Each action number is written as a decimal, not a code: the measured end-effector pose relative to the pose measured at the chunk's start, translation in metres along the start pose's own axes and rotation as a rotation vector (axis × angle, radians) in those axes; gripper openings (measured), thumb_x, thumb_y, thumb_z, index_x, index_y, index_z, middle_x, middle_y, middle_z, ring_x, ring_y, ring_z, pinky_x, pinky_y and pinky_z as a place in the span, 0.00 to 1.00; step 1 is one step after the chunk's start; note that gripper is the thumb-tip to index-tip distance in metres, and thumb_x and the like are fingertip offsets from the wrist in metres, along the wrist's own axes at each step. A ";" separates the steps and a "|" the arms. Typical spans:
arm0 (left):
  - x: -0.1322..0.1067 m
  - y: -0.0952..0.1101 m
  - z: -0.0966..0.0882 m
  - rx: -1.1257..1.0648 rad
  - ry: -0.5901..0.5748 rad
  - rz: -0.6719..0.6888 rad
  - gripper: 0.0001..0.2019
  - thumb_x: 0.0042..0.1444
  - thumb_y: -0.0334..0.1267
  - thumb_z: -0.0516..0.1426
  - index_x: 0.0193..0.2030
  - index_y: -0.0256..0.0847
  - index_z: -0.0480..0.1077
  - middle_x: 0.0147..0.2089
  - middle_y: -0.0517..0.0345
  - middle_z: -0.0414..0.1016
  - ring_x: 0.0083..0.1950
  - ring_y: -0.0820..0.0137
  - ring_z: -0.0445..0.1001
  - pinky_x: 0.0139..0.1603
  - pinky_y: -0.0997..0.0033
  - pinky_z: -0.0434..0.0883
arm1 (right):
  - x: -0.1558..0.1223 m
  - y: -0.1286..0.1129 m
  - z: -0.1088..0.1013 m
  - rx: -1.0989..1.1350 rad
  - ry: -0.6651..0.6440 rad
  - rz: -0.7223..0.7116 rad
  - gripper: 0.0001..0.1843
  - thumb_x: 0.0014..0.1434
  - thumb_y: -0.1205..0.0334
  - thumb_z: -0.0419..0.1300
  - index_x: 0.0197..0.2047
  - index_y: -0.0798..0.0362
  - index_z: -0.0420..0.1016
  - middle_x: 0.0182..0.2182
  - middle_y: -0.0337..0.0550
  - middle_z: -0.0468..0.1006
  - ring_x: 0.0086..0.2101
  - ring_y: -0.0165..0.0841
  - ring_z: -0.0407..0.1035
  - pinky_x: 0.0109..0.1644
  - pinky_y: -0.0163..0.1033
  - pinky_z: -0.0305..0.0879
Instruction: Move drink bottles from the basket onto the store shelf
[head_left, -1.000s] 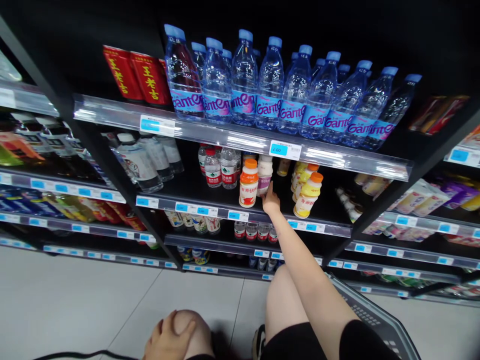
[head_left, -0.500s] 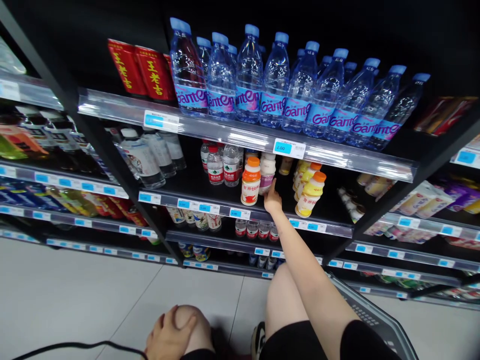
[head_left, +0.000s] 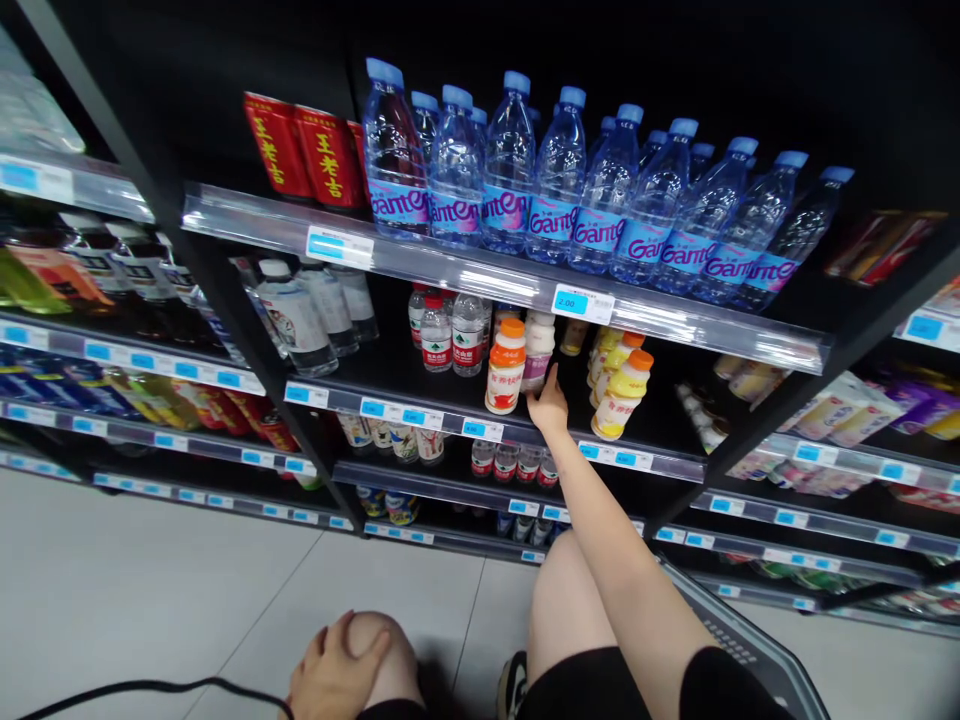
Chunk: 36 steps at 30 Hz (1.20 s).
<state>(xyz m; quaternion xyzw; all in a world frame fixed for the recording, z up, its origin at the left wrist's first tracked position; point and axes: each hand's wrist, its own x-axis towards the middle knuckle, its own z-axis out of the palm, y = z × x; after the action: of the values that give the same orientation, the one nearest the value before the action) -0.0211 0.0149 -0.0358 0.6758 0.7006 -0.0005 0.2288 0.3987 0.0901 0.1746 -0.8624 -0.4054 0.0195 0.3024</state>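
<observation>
My right hand (head_left: 549,408) reaches onto the middle shelf. It is closed around the lower right side of a white drink bottle with a purple label (head_left: 538,352), thumb in front and fingers along the right; some fingertips are hidden. An orange-capped bottle with an orange-and-white label (head_left: 506,368) stands just left of it, slightly nearer the shelf edge. To the right is a row of yellow bottles with orange caps (head_left: 624,395). Low in view, my left hand (head_left: 335,668) rests with fingers spread on my left knee and holds nothing.
Large blue-capped water bottles (head_left: 553,190) and red packs (head_left: 326,155) line the shelf above; its front edge (head_left: 465,275) overhangs my reach. Small red-capped water bottles (head_left: 436,335) stand further left. A grey basket (head_left: 750,640) is beside my right leg. A black cable (head_left: 150,686) crosses lower left.
My right hand's fingers have shifted from an extended index finger at the bottle's side to curling about its lower part. The view has moved slightly; my left hand stays on the knee.
</observation>
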 end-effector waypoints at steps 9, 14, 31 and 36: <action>0.004 0.005 0.001 0.035 -0.037 -0.024 0.39 0.59 0.57 0.47 0.73 0.39 0.64 0.73 0.37 0.64 0.70 0.42 0.67 0.71 0.45 0.63 | -0.041 -0.024 -0.013 0.184 0.469 -0.240 0.27 0.69 0.63 0.47 0.68 0.60 0.62 0.63 0.61 0.73 0.63 0.44 0.68 0.67 0.50 0.63; 0.008 0.004 0.005 0.047 -0.005 -0.013 0.38 0.59 0.56 0.49 0.72 0.38 0.65 0.72 0.35 0.65 0.69 0.42 0.69 0.70 0.45 0.64 | -0.052 -0.070 -0.013 0.222 0.252 -0.081 0.46 0.62 0.40 0.64 0.70 0.62 0.56 0.55 0.64 0.78 0.55 0.51 0.75 0.57 0.49 0.72; 0.007 0.000 0.003 0.062 0.017 0.023 0.36 0.59 0.55 0.49 0.69 0.34 0.67 0.69 0.34 0.69 0.68 0.46 0.71 0.71 0.52 0.62 | -0.061 -0.080 0.004 0.065 0.170 0.062 0.34 0.63 0.49 0.65 0.62 0.61 0.61 0.52 0.64 0.78 0.53 0.52 0.76 0.51 0.49 0.74; 0.008 -0.006 0.006 0.065 0.036 0.057 0.37 0.59 0.54 0.49 0.68 0.32 0.67 0.68 0.32 0.69 0.68 0.46 0.71 0.72 0.51 0.62 | -0.068 -0.050 -0.015 0.058 0.230 0.112 0.32 0.61 0.51 0.66 0.61 0.59 0.62 0.51 0.60 0.79 0.52 0.52 0.77 0.50 0.48 0.74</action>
<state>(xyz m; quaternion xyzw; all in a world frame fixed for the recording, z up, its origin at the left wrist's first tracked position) -0.0251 0.0198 -0.0454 0.7025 0.6847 -0.0047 0.1940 0.3227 0.0591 0.1992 -0.8711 -0.3188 -0.0508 0.3701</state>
